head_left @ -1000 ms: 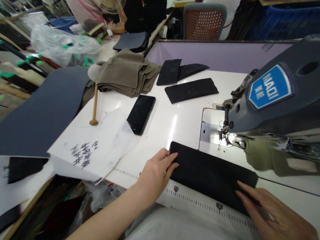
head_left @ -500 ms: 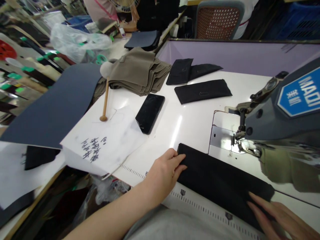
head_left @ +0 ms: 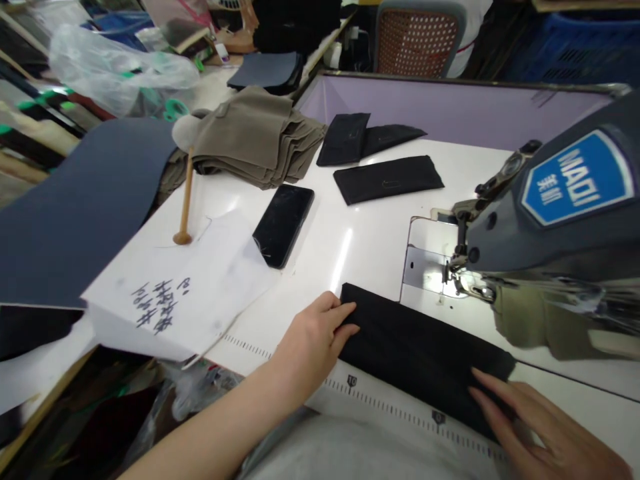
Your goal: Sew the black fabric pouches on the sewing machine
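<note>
A folded strip of black fabric lies slantwise along the front edge of the white sewing table, in front of the machine's needle area. My left hand pinches its left end, thumb and fingers closed at the edge. At the right end my right hand grips the strip, with fingers on top and the rest of the hold partly hidden. The sewing machine stands to the right, its presser foot beyond the strip and apart from it.
Several black fabric pieces lie toward the back. Left of them are a black phone, a stack of brown-grey fabric, a wooden-handled mallet and white paper with handwriting. A printed ruler runs along the front edge.
The whole view has shifted, so the table and machine appear further left. Both hands keep their hold on the black fabric strip, which has hardly moved on the table.
</note>
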Demonstrator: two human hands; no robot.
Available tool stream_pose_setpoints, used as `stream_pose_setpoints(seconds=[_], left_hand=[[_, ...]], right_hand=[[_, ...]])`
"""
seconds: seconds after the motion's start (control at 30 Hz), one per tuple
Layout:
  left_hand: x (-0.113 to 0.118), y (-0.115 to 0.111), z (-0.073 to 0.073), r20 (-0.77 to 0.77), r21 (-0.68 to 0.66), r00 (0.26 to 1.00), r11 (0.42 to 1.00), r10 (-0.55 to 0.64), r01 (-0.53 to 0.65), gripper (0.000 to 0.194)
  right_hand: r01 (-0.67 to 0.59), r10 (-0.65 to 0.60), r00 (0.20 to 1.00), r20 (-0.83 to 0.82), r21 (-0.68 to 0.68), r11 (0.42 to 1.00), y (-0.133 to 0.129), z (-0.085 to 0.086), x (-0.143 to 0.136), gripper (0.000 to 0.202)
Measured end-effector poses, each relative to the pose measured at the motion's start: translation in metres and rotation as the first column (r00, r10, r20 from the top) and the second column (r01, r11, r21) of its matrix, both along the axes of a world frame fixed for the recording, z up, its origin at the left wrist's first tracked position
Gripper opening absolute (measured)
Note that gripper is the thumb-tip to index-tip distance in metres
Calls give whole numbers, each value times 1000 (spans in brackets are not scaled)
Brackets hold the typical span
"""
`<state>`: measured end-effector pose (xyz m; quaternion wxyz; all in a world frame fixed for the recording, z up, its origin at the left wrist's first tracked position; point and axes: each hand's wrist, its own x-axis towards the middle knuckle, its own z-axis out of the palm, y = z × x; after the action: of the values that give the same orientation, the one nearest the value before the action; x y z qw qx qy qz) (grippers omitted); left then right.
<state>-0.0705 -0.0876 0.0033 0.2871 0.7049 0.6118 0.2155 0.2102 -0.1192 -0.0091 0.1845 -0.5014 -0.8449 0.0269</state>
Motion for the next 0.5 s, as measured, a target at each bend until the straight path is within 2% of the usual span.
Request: stream_pose_setpoints(seconds=[0.2,0.37,0.5], left_hand=[[-2,1,-4,-36,101,998,994,-41,45,23],[-3,3,-6,-68,143,996,987,-61,70,27],[-3,3,-6,-94,146,993,986,-67,80,28]], right_hand=[[113,-119,989,-82,-79,990,2,14,-16,20],[126,-150,979,-140,-169,978,1,15,-16,17],[133,-163,973,-161,-185,974,2,17,-18,16]])
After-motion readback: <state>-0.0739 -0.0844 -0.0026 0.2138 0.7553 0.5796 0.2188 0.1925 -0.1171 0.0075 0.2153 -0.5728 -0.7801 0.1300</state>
